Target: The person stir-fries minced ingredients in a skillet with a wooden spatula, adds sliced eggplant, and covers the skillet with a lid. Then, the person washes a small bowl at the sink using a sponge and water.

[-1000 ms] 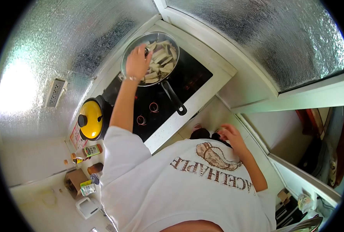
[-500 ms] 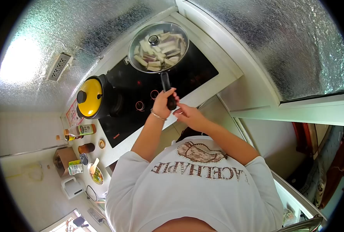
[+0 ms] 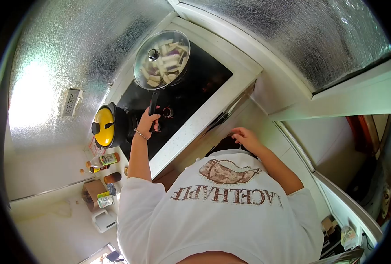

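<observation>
My left hand [image 3: 148, 122] is closed around the black handle [image 3: 154, 100] of a frying pan at the back of the cooktop [image 3: 195, 83]. A glass lid [image 3: 153, 54] with a round knob covers the pan. Through the glass show pale cut strips with purple skin, apparently eggplant [image 3: 172, 58]. My right hand [image 3: 247, 139] hovers near my waist, apart from the pan, with its fingers loosely bent and nothing visible in them.
A black pot with a yellow lid [image 3: 104, 127] stands left of the pan. Several bottles [image 3: 109, 159], a brown jar [image 3: 112, 177] and a cardboard box [image 3: 89, 193] line the left counter. A power strip [image 3: 70, 102] hangs on the foil-covered wall.
My right hand has moved away from the handle's end, back toward my waist. My left hand still grips the handle. The whole view has shifted and turned.
</observation>
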A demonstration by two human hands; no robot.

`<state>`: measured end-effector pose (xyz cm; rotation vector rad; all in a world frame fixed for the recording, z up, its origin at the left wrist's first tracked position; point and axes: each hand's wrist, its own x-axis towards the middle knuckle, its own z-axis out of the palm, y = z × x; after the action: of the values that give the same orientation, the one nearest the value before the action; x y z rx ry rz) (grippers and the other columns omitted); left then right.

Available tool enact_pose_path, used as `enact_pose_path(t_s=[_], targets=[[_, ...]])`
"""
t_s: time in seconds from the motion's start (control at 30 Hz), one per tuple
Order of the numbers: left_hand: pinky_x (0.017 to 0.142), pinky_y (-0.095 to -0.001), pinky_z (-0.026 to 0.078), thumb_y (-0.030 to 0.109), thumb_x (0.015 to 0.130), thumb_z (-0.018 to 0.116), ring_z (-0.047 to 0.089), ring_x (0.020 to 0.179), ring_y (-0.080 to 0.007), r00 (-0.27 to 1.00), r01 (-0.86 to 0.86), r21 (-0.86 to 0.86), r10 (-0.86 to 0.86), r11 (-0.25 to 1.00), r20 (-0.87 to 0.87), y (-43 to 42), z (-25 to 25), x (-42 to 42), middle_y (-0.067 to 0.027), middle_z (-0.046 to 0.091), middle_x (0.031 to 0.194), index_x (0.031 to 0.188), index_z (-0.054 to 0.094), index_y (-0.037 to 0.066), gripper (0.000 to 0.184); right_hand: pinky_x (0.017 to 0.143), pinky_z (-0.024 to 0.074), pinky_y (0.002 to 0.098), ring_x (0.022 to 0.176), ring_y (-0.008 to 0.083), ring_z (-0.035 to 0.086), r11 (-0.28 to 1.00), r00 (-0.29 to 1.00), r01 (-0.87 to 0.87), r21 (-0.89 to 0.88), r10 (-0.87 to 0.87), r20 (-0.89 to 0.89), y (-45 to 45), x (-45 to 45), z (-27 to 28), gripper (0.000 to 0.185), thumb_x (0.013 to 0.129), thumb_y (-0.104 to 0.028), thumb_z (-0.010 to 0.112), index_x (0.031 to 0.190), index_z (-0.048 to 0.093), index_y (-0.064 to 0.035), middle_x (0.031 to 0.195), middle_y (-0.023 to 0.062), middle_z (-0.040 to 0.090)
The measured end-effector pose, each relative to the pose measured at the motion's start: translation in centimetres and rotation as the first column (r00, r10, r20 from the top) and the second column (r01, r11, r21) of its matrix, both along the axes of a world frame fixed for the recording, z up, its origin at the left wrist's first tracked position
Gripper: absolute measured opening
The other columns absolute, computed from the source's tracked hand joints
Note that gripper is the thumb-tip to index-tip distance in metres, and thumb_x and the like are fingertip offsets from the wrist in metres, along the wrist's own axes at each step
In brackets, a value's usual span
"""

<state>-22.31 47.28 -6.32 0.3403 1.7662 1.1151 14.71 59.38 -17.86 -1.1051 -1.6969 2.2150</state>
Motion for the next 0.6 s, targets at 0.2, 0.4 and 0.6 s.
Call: enact_pose_path(t_s=[0.2,0.4,0.6], targets=[[0.034,-0.0250,0.033,0.000,0.077,0.054,0.041,0.037,-0.0117,0.999,0.031,-0.044,-0.033,0.999,-0.029,-0.9,1.1,0.1,-0.0028,0.046,0.059,0.122,0.043,0.005,0.046,0.067,0.0469,0.0257,0.072,0.0128,0.058,0.998,0.998,0.056,-0.026,-0.056,-0.001,-0.2,2.3,-0.4,0.029,0.086,-0.015,0.055,0.111,0.055,0.0002,0.089,0.0069,0.061],[0.037,-0.0209,0.035,0.003,0.079,0.060,0.044,0.041,-0.0081,0.943,0.024,-0.022,-0.030,0.999,-0.332,-2.0,-0.4,-1.7,-0.0012,0.051,0.064,0.126,0.047,0.005,0.049,0.066,0.0473,0.0258,0.071,0.0124,0.058,0.990,0.992,0.125,-0.060,-0.125,0.007,-0.1,3.5,-2.2,0.029,0.086,-0.016,0.055,0.109,0.056,0.0005,0.088,0.0068,0.061],[0.039,-0.0195,0.035,0.004,0.079,0.062,0.043,0.043,-0.0066,0.896,0.005,-0.043,-0.024,0.999,-0.443,-2.2,-1.2,-2.4,0.0008,0.050,0.063,0.130,0.045,0.007,0.054,0.064,0.0473,0.0259,0.068,0.0124,0.058,0.992,0.992,0.123,-0.019,-0.122,0.029,0.7,3.6,-1.9,0.028,0.085,-0.016,0.056,0.107,0.056,0.0012,0.086,0.0067,0.062]])
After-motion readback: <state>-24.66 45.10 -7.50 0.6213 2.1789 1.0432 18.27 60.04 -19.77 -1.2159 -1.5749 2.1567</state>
